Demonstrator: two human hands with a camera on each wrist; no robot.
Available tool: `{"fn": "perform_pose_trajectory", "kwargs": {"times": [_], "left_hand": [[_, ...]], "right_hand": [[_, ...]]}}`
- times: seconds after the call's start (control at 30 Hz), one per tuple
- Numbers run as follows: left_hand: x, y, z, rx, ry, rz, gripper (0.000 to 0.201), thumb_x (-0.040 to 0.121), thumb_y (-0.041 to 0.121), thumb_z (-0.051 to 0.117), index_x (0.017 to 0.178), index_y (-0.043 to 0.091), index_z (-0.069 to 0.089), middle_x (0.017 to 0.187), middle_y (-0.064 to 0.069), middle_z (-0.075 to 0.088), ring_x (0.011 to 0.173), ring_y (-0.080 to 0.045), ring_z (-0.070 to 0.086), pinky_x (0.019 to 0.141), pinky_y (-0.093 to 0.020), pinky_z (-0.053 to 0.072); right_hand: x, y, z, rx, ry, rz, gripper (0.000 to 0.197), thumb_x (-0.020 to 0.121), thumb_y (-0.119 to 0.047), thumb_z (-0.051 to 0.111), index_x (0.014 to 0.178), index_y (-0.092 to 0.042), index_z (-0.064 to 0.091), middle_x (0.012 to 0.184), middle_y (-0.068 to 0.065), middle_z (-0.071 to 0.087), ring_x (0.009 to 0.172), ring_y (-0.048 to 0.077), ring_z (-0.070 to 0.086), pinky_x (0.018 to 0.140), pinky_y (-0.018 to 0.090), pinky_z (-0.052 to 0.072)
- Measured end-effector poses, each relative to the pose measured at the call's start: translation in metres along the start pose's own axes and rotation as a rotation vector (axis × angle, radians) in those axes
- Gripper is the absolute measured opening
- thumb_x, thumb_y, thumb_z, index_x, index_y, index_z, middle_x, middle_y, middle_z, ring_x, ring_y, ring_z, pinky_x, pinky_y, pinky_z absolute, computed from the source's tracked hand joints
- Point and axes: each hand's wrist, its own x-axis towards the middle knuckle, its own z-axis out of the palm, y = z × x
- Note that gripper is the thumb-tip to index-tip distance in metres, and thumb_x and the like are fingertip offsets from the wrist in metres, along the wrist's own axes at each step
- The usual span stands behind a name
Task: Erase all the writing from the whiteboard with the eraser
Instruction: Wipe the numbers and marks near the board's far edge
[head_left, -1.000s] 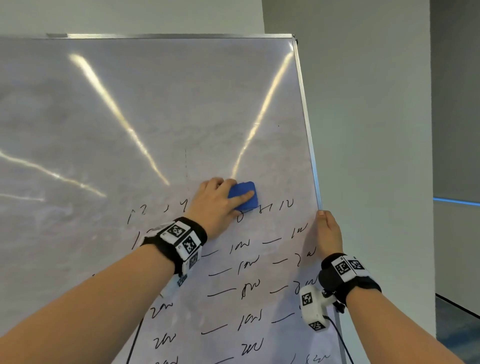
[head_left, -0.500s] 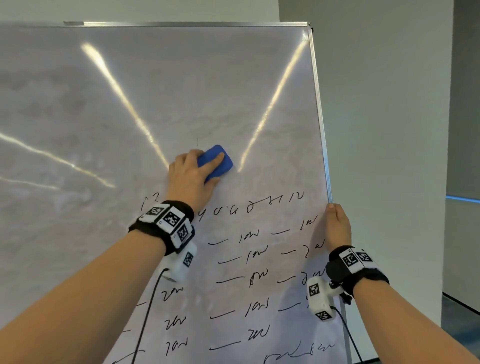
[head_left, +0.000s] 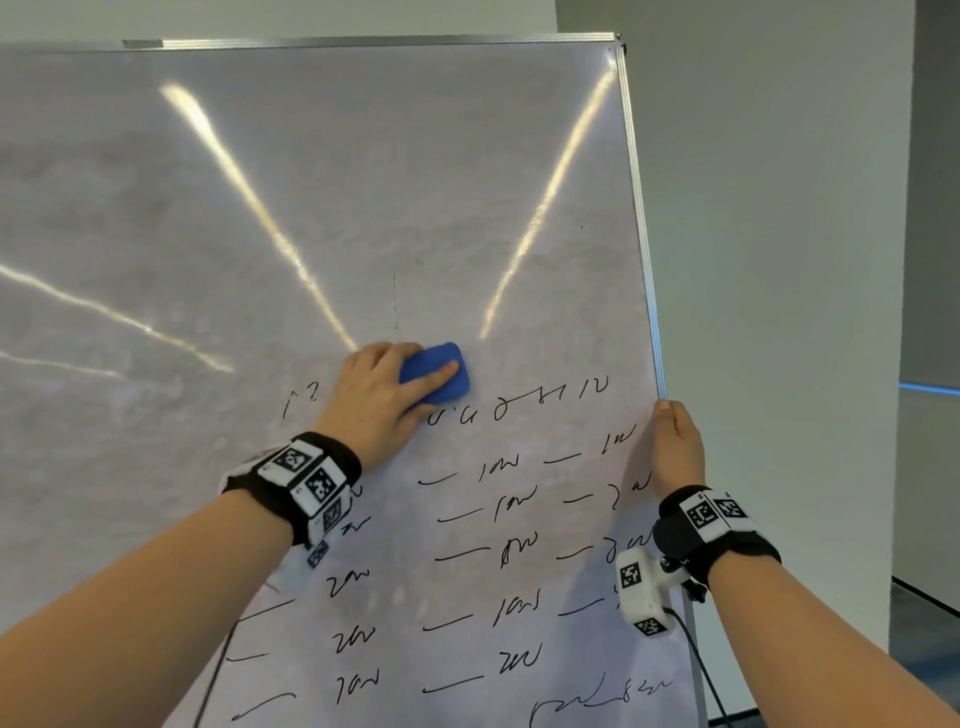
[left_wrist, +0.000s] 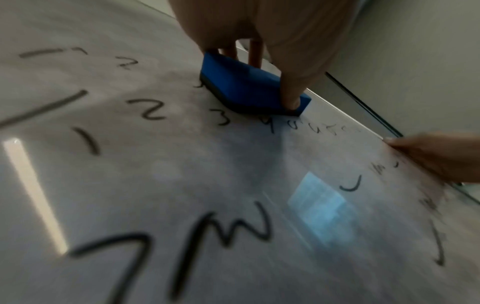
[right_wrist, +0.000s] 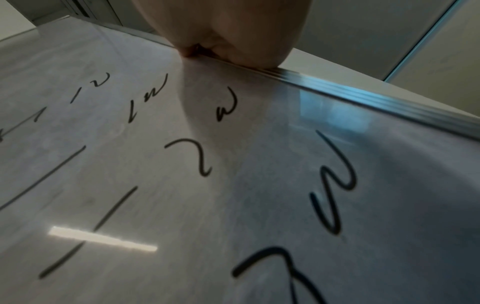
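The whiteboard (head_left: 363, 208) stands tilted, its upper part wiped grey and its lower half covered in black writing (head_left: 509, 545). My left hand (head_left: 384, 395) grips the blue eraser (head_left: 439, 371) and presses it flat on the board at the top row of writing. In the left wrist view the eraser (left_wrist: 246, 88) lies on that row with my thumb across it. My right hand (head_left: 675, 441) grips the board's right metal edge (head_left: 644, 249), thumb on the front. In the right wrist view the right hand (right_wrist: 228, 41) clasps the edge (right_wrist: 363, 94).
A plain wall (head_left: 779, 260) rises right of the board, with a darker recess and a blue light strip (head_left: 930, 388) further right. Ceiling lights glare across the board's wiped area (head_left: 249, 208).
My left hand carried the eraser up and left off the writing, then back down and right onto the top row. My right hand kept its hold on the edge.
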Motion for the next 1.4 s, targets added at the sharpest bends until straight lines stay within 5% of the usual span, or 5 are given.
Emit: {"fn": "perform_pose_trajectory", "kwargs": {"times": [0.2, 0.4, 0.57, 0.77, 1.4], "left_hand": [[0.007, -0.042, -0.022, -0.021, 0.088, -0.303, 0.045, 0.084, 0.041, 0.049, 0.125, 0.025, 0.06, 0.115, -0.02, 0.056, 0.094, -0.042, 0.052, 0.084, -0.05, 0.041], [-0.033, -0.039, -0.019, -0.022, -0.109, 0.054, 0.04, 0.091, 0.049, 0.039, 0.126, 0.033, 0.05, 0.116, -0.015, 0.055, 0.099, -0.037, 0.05, 0.087, -0.049, 0.04], [-0.027, -0.06, -0.036, -0.041, 0.043, -0.305, 0.047, 0.083, 0.042, 0.048, 0.127, 0.026, 0.058, 0.119, -0.021, 0.054, 0.1, -0.043, 0.049, 0.089, -0.051, 0.038], [-0.042, -0.059, -0.033, -0.009, -0.163, 0.056, 0.042, 0.085, 0.043, 0.048, 0.125, 0.032, 0.053, 0.116, -0.016, 0.055, 0.099, -0.038, 0.051, 0.087, -0.05, 0.042], [-0.069, -0.07, -0.048, -0.036, -0.119, -0.07, 0.049, 0.091, 0.053, 0.039, 0.123, 0.023, 0.062, 0.113, -0.02, 0.052, 0.097, -0.037, 0.047, 0.086, -0.05, 0.041]], "right_hand": [[0.001, 0.001, -0.001, 0.0, -0.002, -0.008, 0.03, 0.102, -0.025, 0.029, 0.099, -0.006, 0.051, 0.09, 0.008, 0.052, 0.086, 0.022, 0.046, 0.08, 0.028, 0.033], [0.002, 0.002, 0.0, -0.007, 0.004, -0.004, 0.03, 0.102, -0.027, 0.029, 0.099, -0.007, 0.051, 0.09, 0.008, 0.051, 0.086, 0.023, 0.046, 0.079, 0.029, 0.033], [0.0, -0.001, 0.0, -0.014, 0.009, -0.001, 0.027, 0.102, -0.026, 0.028, 0.098, -0.01, 0.05, 0.093, 0.009, 0.052, 0.088, 0.022, 0.046, 0.079, 0.028, 0.032], [0.0, -0.001, 0.0, -0.012, 0.012, 0.014, 0.027, 0.102, -0.026, 0.028, 0.098, -0.01, 0.05, 0.091, 0.008, 0.051, 0.086, 0.022, 0.046, 0.079, 0.029, 0.033], [0.0, -0.001, 0.001, -0.028, 0.027, 0.01, 0.032, 0.102, -0.025, 0.029, 0.107, -0.004, 0.053, 0.095, 0.009, 0.051, 0.089, 0.023, 0.046, 0.08, 0.029, 0.032]]}}
